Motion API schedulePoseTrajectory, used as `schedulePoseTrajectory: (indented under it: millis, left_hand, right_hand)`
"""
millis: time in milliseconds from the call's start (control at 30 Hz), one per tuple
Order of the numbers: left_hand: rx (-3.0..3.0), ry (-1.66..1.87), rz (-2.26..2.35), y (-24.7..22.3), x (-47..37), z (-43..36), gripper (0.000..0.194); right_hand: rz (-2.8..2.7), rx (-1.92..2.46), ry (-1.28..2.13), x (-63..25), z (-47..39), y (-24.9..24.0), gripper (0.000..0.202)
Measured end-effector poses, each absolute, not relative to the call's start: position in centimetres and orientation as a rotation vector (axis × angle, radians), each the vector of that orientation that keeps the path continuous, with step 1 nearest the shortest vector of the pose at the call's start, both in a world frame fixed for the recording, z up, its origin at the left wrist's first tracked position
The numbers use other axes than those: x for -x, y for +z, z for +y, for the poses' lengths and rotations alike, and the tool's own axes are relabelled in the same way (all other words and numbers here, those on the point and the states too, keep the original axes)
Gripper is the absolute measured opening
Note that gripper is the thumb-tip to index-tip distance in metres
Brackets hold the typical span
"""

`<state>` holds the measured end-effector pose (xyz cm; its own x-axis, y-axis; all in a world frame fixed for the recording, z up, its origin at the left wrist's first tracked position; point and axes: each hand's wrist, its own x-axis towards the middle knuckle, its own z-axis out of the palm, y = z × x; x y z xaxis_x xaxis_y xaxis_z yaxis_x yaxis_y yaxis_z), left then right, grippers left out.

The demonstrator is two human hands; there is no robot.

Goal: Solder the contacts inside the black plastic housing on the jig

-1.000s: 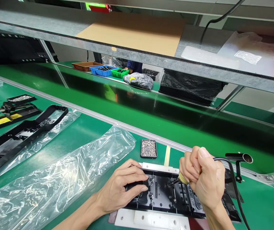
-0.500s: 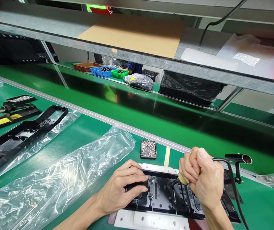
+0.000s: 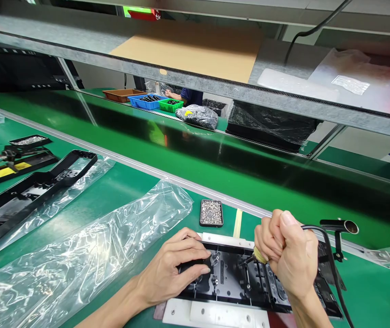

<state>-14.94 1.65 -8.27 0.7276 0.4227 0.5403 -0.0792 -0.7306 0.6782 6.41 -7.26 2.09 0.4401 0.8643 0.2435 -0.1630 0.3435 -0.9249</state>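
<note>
Your left hand (image 3: 167, 273) lies flat, fingers spread, pressing one black plastic part (image 3: 229, 275), ribbed and full of small bosses, which sits in one white flat fixture (image 3: 211, 314) on the green tabletop (image 3: 119, 187) just in front of you. Your right hand (image 3: 290, 255) is fisted, its grip fully closed around one corded screwdriver (image 3: 256, 256), whose tip touches the part. One small black square tray (image 3: 211, 212) of shiny screws sits just beyond the fixture. Two crinkled clear plastic bags (image 3: 88, 246) lie to your left, the farther one under one long black frame (image 3: 34, 187).
</note>
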Motion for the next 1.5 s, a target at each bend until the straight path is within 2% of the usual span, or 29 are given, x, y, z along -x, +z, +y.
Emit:
schedulePoseTrajectory:
  millis: [667, 900, 1167, 1333, 1433, 1500]
  left_hand:
    - [-2.231, 0.919, 0.265, -8.4, 14.9, 1.7, 0.026]
    - [-2.259, 0.943, 0.255, -8.0, 14.9, 1.7, 0.021]
    - [-2.278, 0.917, 0.243, -8.2, 15.0, 1.7, 0.028]
    - [-2.293, 0.9, 0.261, -8.4, 15.0, 1.8, 0.026]
    - [-2.288, 0.899, 0.261, -8.4, 15.0, 1.8, 0.025]
    - [-2.282, 0.904, 0.258, -8.3, 15.0, 1.8, 0.026]
  right_hand:
    - [-0.884, 0.982, 0.792, -6.5, -7.5, 1.9, 0.056]
    - [-1.16, 0.869, 1.117, -8.5, -9.0, 1.9, 0.049]
    - [-1.038, 0.862, 0.915, -8.8, -8.7, 2.1, 0.048]
    - [-1.333, 1.172, 0.992, -8.8, -9.4, 2.3, 0.037]
    - [-1.249, 1.291, 0.898, -8.5, -9.5, 2.6, 0.03]
    - [-1.104, 1.186, 0.814, -8.5, -9.5, 3.0, 0.035]
